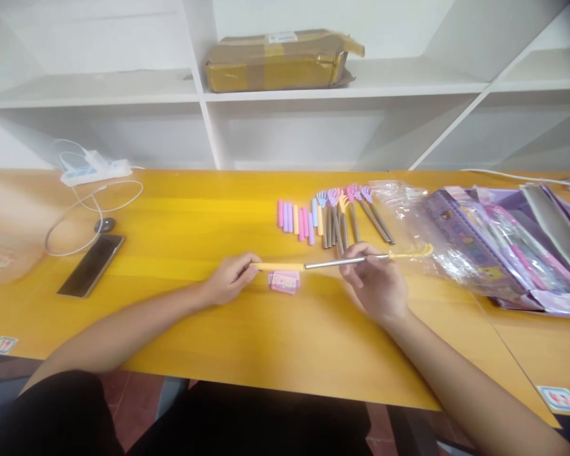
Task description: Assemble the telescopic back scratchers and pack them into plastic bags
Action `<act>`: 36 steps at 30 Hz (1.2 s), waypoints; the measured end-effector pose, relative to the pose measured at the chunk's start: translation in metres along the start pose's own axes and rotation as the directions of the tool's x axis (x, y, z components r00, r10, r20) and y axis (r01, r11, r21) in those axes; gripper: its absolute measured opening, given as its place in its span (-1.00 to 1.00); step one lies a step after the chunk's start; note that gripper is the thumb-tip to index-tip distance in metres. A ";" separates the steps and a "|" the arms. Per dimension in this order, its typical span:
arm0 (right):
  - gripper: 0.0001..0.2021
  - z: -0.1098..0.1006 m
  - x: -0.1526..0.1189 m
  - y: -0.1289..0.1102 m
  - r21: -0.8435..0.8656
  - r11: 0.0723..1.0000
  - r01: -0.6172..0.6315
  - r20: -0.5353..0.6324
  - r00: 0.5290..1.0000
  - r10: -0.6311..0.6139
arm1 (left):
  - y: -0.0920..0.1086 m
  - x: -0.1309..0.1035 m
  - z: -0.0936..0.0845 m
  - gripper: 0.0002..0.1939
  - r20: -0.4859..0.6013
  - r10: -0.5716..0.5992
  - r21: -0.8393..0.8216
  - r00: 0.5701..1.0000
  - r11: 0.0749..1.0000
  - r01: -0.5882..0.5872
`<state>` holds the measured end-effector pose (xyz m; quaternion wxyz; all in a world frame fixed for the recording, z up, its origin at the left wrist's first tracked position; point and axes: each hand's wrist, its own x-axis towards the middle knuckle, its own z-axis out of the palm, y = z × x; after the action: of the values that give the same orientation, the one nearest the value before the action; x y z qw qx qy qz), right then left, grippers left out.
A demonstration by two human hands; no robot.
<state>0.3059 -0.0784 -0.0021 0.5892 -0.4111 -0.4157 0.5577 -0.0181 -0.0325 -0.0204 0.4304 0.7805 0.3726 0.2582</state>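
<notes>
I log the scene left to right. Far left on the yellow table: white power strip w/ looped white cable, small dark round item just beside a black phone lying flat. Left hand closed, fingertips pinching the yellow grip end of a back scratcher, which is held level just above the table, approx centre. Small pink card pack lies directly under the grip, near the left hand. Right hand closed, fingers pinching the metal shaft; yellow claw head sticks out past it to the right. Behind the hands: row of loose pastel grips, pink/purple/yellow/blue, side by side, then a fanned bunch of scratchers w/ metal shafts, claw heads facing the shelf. Right of those: clear plastic bag, crumpled, contents not discernible. Far right: purple packaging boxes in plastic wrap, stacked overlapping; I can't tell what's inside. Above, on the white shelf unit: taped cardboard parcel, one end torn open, contents hidden
</notes>
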 end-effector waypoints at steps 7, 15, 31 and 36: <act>-0.76 -0.002 0.000 0.004 -0.009 0.999 0.038 0.057 0.998 -0.037 | -0.001 -0.001 0.000 -0.60 0.011 0.016 0.005 1.000 1.000 -0.016; -0.77 -0.008 0.003 0.009 0.007 0.993 0.115 0.060 0.992 -0.115 | 0.000 -0.001 0.001 -0.58 0.008 0.032 0.025 0.999 0.999 -0.032; -0.74 -0.010 0.005 0.015 0.009 0.990 0.141 0.060 0.988 -0.141 | -0.009 0.002 -0.002 -0.49 0.169 0.159 0.137 0.973 0.973 -0.183; -0.72 -0.010 0.004 0.017 0.005 0.986 0.165 0.089 0.982 -0.165 | -0.013 0.002 -0.001 -0.47 0.200 0.209 0.191 0.957 0.950 -0.247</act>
<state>0.3104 -0.0739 -0.0217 0.6137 -0.3505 -0.4748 0.5245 -0.0225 -0.0253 -0.0312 0.3424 0.8801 0.2654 0.1941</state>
